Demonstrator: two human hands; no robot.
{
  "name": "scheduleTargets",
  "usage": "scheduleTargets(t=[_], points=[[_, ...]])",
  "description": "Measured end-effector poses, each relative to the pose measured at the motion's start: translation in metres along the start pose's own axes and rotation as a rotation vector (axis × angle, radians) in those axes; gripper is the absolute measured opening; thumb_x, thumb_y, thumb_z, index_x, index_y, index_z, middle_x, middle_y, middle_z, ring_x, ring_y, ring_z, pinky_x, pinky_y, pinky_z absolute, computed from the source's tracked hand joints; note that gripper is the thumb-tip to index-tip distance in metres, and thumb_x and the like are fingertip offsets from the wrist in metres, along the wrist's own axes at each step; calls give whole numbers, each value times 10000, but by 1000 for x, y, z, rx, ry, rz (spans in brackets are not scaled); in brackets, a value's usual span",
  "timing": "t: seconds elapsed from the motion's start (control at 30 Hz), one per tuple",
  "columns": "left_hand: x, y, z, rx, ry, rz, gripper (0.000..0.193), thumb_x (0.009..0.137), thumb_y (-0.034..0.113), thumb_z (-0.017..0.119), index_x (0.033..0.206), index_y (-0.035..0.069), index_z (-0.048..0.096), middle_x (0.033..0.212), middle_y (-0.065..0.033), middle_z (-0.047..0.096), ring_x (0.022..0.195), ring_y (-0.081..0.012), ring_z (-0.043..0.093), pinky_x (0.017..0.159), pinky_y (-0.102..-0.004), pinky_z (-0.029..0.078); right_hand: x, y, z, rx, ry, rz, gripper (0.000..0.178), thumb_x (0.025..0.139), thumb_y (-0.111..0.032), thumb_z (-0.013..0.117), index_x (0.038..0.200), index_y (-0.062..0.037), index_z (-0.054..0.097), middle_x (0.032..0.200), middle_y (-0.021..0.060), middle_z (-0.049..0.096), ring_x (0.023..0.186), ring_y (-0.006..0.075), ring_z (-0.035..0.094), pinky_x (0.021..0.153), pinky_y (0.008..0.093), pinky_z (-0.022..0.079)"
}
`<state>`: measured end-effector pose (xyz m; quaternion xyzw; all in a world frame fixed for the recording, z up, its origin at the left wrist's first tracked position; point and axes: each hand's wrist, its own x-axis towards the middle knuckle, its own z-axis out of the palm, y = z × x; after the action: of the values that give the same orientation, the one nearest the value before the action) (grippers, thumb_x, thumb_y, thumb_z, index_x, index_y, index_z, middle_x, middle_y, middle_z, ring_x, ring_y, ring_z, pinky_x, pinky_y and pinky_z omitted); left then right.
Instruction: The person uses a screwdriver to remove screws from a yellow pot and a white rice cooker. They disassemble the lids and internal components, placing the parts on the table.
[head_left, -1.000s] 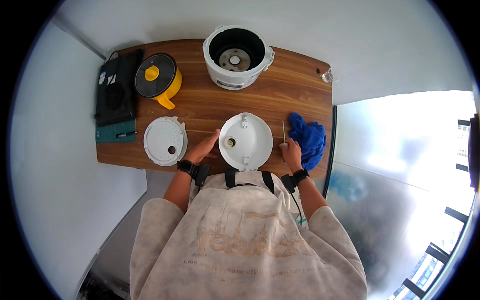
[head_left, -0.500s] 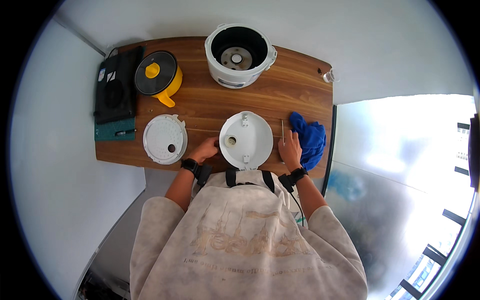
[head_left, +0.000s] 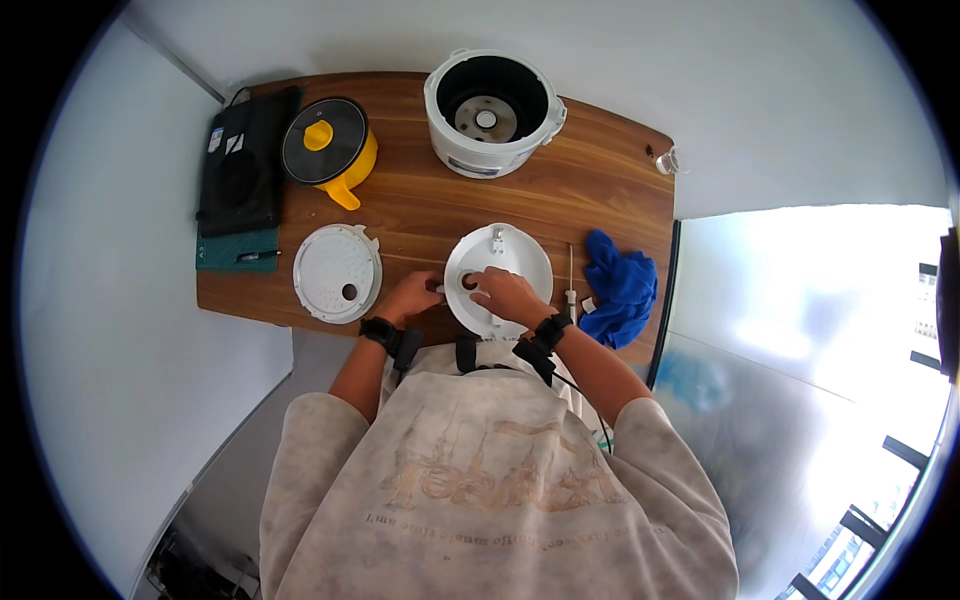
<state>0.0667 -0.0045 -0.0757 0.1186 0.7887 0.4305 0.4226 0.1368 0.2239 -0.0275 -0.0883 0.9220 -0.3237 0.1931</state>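
Note:
A round white cooker lid (head_left: 530, 262) lies inside up at the table's front edge, with metal brackets and a round hole. Over it, my right hand (head_left: 510, 297) is bent, its thumb and fingers drawn together at the hole; what they hold, if anything, is hidden. Beside the lid's left rim, my left hand (head_left: 411, 296) pinches a small pale piece at the fingertips. To the right lies a screwdriver (head_left: 571, 300) with a pale handle, its thin shaft pointing away from me.
A white perforated disc (head_left: 325, 270) lies left of the lid. Farther back stand a white cooker body (head_left: 480, 158) and a yellow pot (head_left: 362, 165) with a dark lid. A blue cloth (head_left: 622, 285) is on the right; a black appliance (head_left: 235, 190) and green mat (head_left: 222, 252) are left.
My right hand has left the screwdriver and moved left over the lid's hole. The pale ring seen at the hole before no longer shows there; a pale piece is at my left fingertips.

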Motion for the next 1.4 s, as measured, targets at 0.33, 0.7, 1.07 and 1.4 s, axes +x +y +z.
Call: scheduleTargets(t=[0.33, 0.7, 1.07, 1.4], points=[[-31, -14, -35, -192, 45, -82, 419, 844, 127, 706, 1238, 19, 611, 888, -39, 642, 767, -111, 607, 701, -260, 507, 20, 15, 29, -59, 22, 39, 88, 839, -121, 608, 891, -50, 607, 873, 165, 636, 860, 386, 635, 757, 485, 510], [-59, 50, -52, -375, 17, 69, 366, 867, 60, 659, 1228, 51, 595, 970, -10, 615, 878, -100, 598, 792, -256, 513, 5, -5, 6, 143, 10, -9, 196, 789, -155, 687, 886, 2, 623, 864, 208, 670, 843, 405, 649, 759, 470, 523], [-68, 107, -59, -310, -136, 143, 333, 859, 64, 659, 1185, 53, 593, 1003, -11, 599, 943, -101, 584, 883, -258, 484, -32, -21, -43, 743, 92, 403, 235, 910, -194, 586, 833, 23, 632, 760, 116, 691, 603, 156, 678, 527, 293, 518], [-84, 172, -68, -278, -215, 323, 371, 864, 100, 674, 1224, 59, 594, 997, -36, 608, 916, -119, 591, 849, -275, 492, -45, -68, -94, 961, 93, 104, 152, 898, -101, 507, 972, -7, 600, 892, 51, 639, 799, 110, 600, 650, 259, 515]])
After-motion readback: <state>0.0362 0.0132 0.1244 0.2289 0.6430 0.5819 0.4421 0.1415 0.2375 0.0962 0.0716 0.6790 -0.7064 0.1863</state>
